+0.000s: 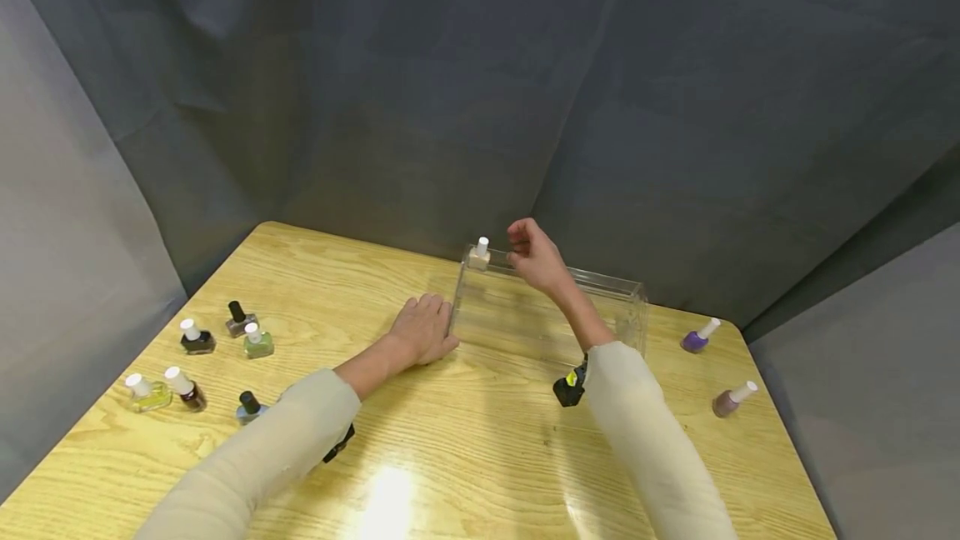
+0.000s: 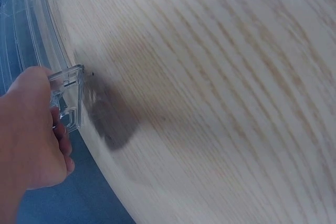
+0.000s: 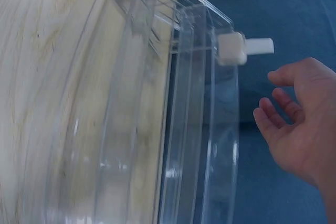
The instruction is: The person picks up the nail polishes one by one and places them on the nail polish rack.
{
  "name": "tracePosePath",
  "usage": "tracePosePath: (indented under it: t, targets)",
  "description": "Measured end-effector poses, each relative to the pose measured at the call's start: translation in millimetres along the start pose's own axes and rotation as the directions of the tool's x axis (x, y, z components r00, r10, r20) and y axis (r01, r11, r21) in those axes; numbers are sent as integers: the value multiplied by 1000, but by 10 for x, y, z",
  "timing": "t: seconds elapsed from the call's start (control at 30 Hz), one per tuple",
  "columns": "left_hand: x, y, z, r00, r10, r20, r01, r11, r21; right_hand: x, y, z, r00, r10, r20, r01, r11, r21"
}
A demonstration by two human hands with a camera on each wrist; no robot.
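A clear tiered acrylic rack [image 1: 607, 283] stands toward the back of the table. On its top tier at the left end sits a beige nail polish bottle [image 1: 479, 257] with a white cap, also at the rack's upper edge in the right wrist view. My right hand [image 1: 538, 258] hovers over the back of the rack, just right of that bottle. Its fingers are loosely bent, and a gap separates them from the cap in the right wrist view. Against the rack's left end rests my left hand [image 1: 422, 332], thumb toward the front corner; the left wrist view shows the hand [image 2: 37, 129] touching the clear edge.
At the left of the table stand several nail polish bottles, among them a green bottle [image 1: 258, 344], a yellow bottle [image 1: 152, 396] and a blue bottle [image 1: 251, 409] partly behind my sleeve. On the right are a purple bottle [image 1: 696, 341] and a mauve bottle [image 1: 727, 402]. Dark curtain hangs behind.
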State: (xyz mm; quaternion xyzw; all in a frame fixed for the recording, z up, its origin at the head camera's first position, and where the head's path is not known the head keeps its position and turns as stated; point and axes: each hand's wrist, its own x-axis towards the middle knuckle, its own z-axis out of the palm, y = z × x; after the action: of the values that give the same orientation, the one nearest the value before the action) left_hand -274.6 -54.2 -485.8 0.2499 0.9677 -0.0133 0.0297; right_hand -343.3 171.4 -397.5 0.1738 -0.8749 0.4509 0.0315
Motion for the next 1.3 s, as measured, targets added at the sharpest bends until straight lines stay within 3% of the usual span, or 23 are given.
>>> tracePosePath:
  t: [0.43,0.9,1.07,1.3]
  targets:
    - [17,-44,28,1000,8,-23,-9,999,-49,-419,75,-638,996,80,-43,-82,996,-43]
    - [28,-75,52,999,9,-47,-13,997,-71,-1014,269,-1317,986,56,-159,-75,990,-118]
    - [42,-99,82,999,7,-45,-10,998,-57,-1270,322,-1501,973,50,-223,-80,989,-128]
    - [54,-123,102,999,5,-34,-7,999,-38,-1594,519,-1732,936,127,-329,-180,974,-135]
